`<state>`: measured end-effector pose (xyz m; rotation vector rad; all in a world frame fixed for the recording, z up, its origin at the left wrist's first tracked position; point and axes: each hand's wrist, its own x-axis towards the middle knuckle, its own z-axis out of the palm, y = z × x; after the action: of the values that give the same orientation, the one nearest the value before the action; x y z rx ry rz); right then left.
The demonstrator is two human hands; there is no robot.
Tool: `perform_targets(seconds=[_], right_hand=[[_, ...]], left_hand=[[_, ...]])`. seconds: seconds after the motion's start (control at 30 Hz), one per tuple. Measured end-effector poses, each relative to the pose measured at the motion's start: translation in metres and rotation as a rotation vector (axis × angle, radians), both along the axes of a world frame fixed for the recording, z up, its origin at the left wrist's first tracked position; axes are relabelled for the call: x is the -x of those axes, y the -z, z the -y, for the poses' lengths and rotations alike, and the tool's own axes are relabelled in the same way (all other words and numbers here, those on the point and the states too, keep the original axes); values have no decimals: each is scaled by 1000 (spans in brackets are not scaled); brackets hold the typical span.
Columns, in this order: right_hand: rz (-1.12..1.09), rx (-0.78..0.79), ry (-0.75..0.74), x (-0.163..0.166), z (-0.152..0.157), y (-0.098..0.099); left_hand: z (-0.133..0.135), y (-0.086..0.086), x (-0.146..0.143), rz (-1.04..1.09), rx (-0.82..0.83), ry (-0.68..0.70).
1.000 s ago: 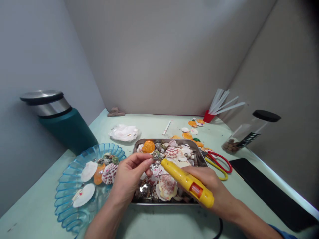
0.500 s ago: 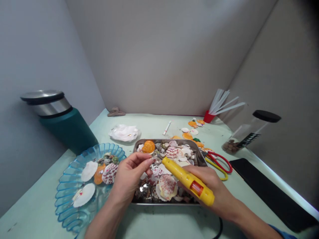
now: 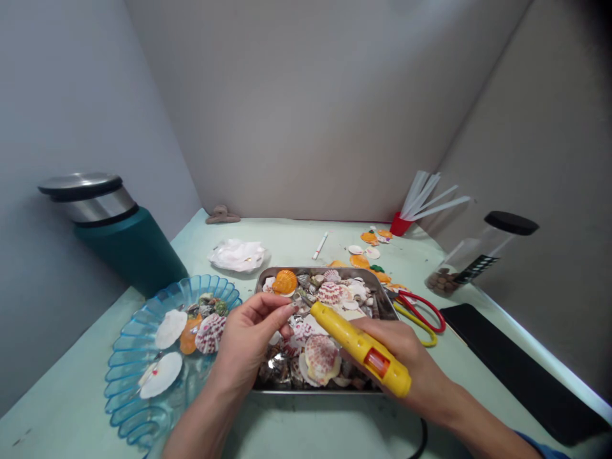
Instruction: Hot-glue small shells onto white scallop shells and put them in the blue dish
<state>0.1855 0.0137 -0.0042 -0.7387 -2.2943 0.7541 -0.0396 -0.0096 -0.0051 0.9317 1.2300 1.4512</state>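
Note:
My right hand (image 3: 399, 347) is wrapped round a yellow glue gun (image 3: 361, 347), its metal nozzle pointing left toward my left fingertips. The thumb and forefinger of my left hand (image 3: 258, 328) pinch together over the tray; whatever lies between them is too small to make out. Below both hands sits a metal tray (image 3: 329, 391) full of seashells. It holds an orange scallop shell (image 3: 285, 282) at the back left and a speckled pink scallop shell (image 3: 321, 356) near the front. The nozzle tip is close to the left fingertips; I cannot tell whether they touch.
A blue scalloped plate (image 3: 124, 357) with shells stands left, before a green bottle (image 3: 124, 242). Crumpled white tissue (image 3: 238, 255) lies behind. To the right are scissors (image 3: 423, 312), loose orange shells (image 3: 359, 261), a red cup of glue sticks (image 3: 401, 223), a clear jar (image 3: 471, 261) and a black slab (image 3: 516, 370).

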Motion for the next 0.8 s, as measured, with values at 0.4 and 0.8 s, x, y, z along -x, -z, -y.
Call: perform_targets(seconds=[0.4,0.8], right_hand=[[-39,-60,-32,1,0,-5],[-36,-38,-9,1,0,-1]], left_hand=[[1,0,1,4,1,7],[1,0,0,2,3,-5]])
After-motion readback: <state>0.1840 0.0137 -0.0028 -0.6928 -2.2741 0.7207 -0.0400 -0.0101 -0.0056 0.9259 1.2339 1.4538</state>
